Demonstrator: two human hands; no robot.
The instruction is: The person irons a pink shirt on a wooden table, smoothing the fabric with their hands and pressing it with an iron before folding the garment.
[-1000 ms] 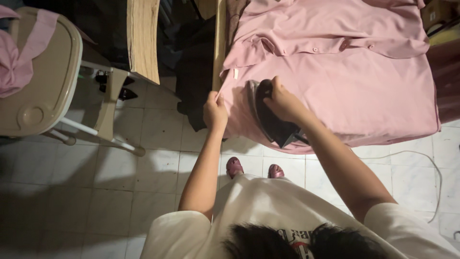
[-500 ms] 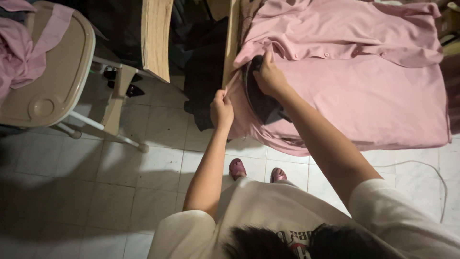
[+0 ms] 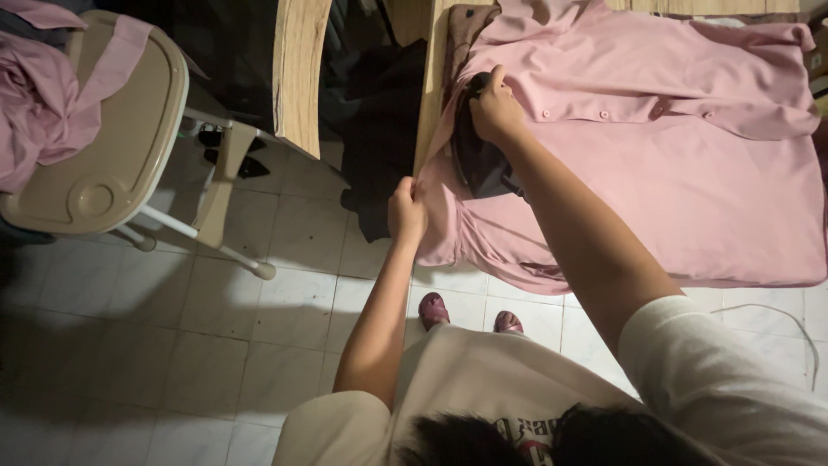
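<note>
Clamped around the handle of a dark iron (image 3: 477,151), the right hand (image 3: 495,110) presses it flat on a pink shirt (image 3: 655,173) near the shirt's left edge. The left hand (image 3: 406,211) pinches that same edge between closed fingers and pulls the cloth taut, just beside the iron.

The shirt is one smooth, thin, matte piece, spread over a flat surface with a pale wooden edge (image 3: 429,95). It lies mostly flat, with soft folds along the button strip and a loose hem hanging over the near side. Four small round buttons show in a row along the strip. The iron is one dark, long, pointed shape with a duller sole; most of it is hidden under the hand and wrist.

To the left stands one beige plastic chair (image 3: 129,147) with rounded corners, a round dent in its tray-like top and pale metal legs. One crumpled pink garment (image 3: 39,103) lies bunched on it. One upright wooden board (image 3: 302,78) with visible grain stands between chair and shirt. The floor (image 3: 216,345) is pale square tile, glossy and mottled. Two dark red slippers (image 3: 434,308) peek out below, and one thin white cord (image 3: 798,332) curves over the tiles at the right.
</note>
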